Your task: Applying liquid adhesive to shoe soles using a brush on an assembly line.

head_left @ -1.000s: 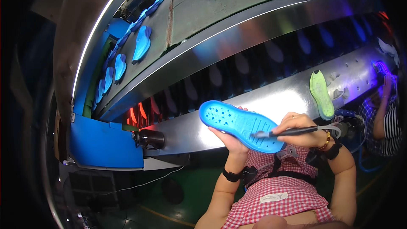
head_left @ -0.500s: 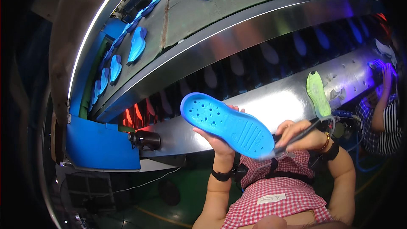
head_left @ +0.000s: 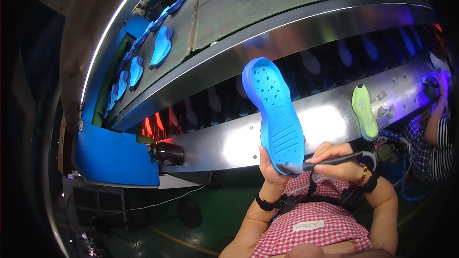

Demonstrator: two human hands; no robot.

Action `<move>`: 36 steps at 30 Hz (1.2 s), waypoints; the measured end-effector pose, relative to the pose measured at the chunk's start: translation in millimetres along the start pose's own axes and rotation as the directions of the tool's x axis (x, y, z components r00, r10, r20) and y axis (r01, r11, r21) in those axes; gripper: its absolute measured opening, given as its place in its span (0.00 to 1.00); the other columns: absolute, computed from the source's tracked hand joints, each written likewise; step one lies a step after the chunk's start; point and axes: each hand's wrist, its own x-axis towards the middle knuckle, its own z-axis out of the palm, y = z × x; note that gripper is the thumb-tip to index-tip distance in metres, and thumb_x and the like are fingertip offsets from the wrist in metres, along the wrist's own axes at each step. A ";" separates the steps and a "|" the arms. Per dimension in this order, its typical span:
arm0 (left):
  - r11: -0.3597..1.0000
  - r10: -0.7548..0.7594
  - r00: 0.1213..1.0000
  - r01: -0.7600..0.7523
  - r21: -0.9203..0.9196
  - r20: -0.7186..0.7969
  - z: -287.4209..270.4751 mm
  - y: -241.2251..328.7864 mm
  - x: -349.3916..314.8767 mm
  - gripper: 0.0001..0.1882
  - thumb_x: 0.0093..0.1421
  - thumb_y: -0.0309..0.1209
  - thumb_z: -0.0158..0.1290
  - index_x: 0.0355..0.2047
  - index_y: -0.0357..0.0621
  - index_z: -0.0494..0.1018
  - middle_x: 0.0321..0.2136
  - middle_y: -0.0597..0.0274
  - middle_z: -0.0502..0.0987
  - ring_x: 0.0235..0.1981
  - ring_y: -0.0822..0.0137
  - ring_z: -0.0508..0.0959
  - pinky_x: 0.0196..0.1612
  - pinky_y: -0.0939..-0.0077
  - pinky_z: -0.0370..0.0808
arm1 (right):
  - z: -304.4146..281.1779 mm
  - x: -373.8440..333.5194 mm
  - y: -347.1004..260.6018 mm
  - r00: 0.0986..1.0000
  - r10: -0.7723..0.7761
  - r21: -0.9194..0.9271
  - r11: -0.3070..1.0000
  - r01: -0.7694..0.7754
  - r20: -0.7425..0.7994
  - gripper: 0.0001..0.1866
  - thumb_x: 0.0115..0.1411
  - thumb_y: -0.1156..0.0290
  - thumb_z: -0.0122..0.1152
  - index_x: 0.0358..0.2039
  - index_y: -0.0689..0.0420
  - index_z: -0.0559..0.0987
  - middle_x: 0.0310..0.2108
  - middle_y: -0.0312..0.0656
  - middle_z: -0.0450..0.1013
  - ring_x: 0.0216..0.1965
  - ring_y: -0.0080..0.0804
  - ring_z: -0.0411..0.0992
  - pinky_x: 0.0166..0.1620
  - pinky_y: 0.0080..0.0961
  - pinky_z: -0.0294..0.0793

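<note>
A blue shoe sole (head_left: 279,124), its holed and ribbed inner face showing, stands steeply tilted with the toe end pointing up and away. My left hand (head_left: 271,168) is closed round its lower end, thumb along the left edge. In my right hand (head_left: 334,155) is a black-handled brush (head_left: 348,157), gripped like a pen. The brush's pale bristles lie at the rim of the sole's lower end and look slightly blurred. Behind the handle a clear tube curves away. On the metal ledge (head_left: 229,150) beyond my right hand rests a light green sole (head_left: 365,112).
A grey conveyor belt (head_left: 215,21) carries several blue soles along the far side. Below it, dark slots glow red at the left and violet at the right. A blue machine cover (head_left: 117,157) and a dark cylinder (head_left: 168,154) stand left. Another person (head_left: 423,141) works at the right.
My left hand has swung the blue sole from a slanting position to a near-upright one, toe end away. The brush has shifted slightly left with the sole's lower end.
</note>
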 end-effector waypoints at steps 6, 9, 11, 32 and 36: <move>0.995 0.052 0.994 -0.060 -0.083 -0.096 2.2 -1.1 8.5 0.37 0.60 0.56 0.29 0.59 0.38 0.51 0.52 0.43 0.63 0.49 0.45 0.68 0.52 0.49 0.65 | -2.2 10.4 -9.7 0.968 -0.122 -0.282 0.942 0.183 0.219 0.11 0.45 0.80 0.64 0.32 0.61 0.79 0.29 0.42 0.75 0.33 0.30 0.72 0.39 0.23 0.70; 0.999 0.036 0.995 -0.038 -0.024 -0.091 2.5 -0.2 11.5 0.37 0.59 0.58 0.31 0.58 0.42 0.54 0.53 0.45 0.63 0.50 0.45 0.67 0.53 0.43 0.62 | -1.7 14.5 -12.9 0.998 -0.061 -0.071 0.996 0.060 -0.011 0.11 0.45 0.79 0.64 0.32 0.61 0.80 0.30 0.41 0.76 0.35 0.30 0.72 0.40 0.24 0.70; 0.997 -0.002 0.999 -0.001 -0.076 -0.036 -0.2 1.2 12.5 0.38 0.58 0.59 0.33 0.59 0.43 0.53 0.53 0.45 0.62 0.50 0.45 0.67 0.53 0.43 0.62 | -0.3 15.8 -14.4 0.998 -0.029 -0.237 0.971 0.017 -0.047 0.11 0.45 0.79 0.64 0.33 0.61 0.80 0.30 0.41 0.76 0.35 0.30 0.72 0.40 0.24 0.71; 0.859 -0.451 0.892 0.433 -0.273 -0.003 -5.9 22.8 22.1 0.33 0.61 0.49 0.35 0.56 0.34 0.56 0.51 0.44 0.65 0.51 0.48 0.68 0.54 0.52 0.63 | -27.5 21.3 -38.4 0.946 -0.072 -0.311 0.934 0.175 0.315 0.11 0.49 0.75 0.63 0.35 0.60 0.78 0.34 0.43 0.76 0.37 0.36 0.75 0.42 0.28 0.73; 0.777 -0.569 0.806 0.592 0.212 -0.163 3.9 26.3 23.8 0.28 0.62 0.40 0.41 0.57 0.33 0.55 0.50 0.45 0.66 0.49 0.55 0.71 0.54 0.61 0.66 | -41.7 23.5 -43.6 0.786 0.119 -0.361 0.922 0.139 0.607 0.11 0.50 0.76 0.60 0.36 0.57 0.77 0.37 0.44 0.75 0.39 0.38 0.74 0.42 0.28 0.73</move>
